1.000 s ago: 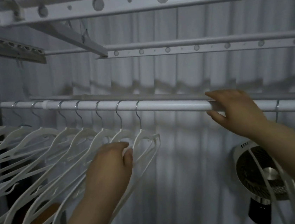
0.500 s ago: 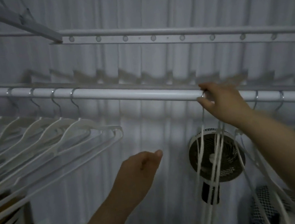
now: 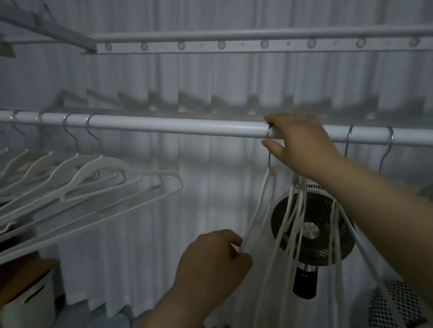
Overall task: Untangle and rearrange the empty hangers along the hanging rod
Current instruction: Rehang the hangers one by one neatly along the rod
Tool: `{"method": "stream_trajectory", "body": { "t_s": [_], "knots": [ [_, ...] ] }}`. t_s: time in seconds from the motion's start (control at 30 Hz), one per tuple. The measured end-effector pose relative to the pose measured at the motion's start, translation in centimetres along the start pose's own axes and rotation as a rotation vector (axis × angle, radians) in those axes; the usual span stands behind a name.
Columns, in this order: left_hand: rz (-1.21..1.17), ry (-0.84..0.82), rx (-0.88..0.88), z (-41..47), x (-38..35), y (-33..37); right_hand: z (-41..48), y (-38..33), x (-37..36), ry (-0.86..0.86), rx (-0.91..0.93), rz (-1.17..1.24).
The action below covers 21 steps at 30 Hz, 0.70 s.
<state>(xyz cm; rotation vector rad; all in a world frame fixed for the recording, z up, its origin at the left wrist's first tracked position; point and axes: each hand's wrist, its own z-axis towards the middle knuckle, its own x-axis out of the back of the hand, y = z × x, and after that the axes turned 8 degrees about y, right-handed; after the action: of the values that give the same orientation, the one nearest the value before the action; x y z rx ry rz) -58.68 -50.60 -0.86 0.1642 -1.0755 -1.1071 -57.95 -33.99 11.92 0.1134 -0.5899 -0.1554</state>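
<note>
Tangled hangers (image 3: 295, 222) dangle in limp white bunch from hanging rod (image 3: 178, 126), right of middle. We see left hand (image 3: 212, 258) pinching one strand low down. Right hand (image 3: 299, 143) curls over rod, atop bunch's hooks.

Risk, as we judge: tugging strand sideways tightens tangle, or flicks hook off rod and drops bunch against fan (image 3: 312, 231) behind.

Right hand hides most hooks, so we cannot count hangers. Bunch's lower ends cut off. Tidy hangers (image 3: 77, 179) hang at left, well apart.
</note>
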Motion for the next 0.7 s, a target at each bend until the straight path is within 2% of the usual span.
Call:
{"method": "stream_trajectory", "body": {
  "t_s": [0.1,0.2,0.3,0.43,0.7],
  "knots": [
    [0.157,0.121,-0.032,0.1,0.1,-0.8,-0.2,0.0,-0.2,0.017,0.008,0.015],
    [0.253,0.155,-0.056,0.5,0.7,-1.9,-0.1,-0.2,-0.4,0.037,0.016,0.021],
    [0.225,0.143,-0.015,0.8,1.8,-3.1,0.2,-0.8,-0.9,0.057,0.042,-0.022],
    [0.199,0.146,0.067,1.0,4.2,-5.3,1.1,-2.4,-2.3,0.17,0.123,-0.047],
    [0.208,0.233,0.226,1.5,10.0,-11.3,3.3,-6.8,-4.8,0.204,0.196,-0.001]
  ]
}}
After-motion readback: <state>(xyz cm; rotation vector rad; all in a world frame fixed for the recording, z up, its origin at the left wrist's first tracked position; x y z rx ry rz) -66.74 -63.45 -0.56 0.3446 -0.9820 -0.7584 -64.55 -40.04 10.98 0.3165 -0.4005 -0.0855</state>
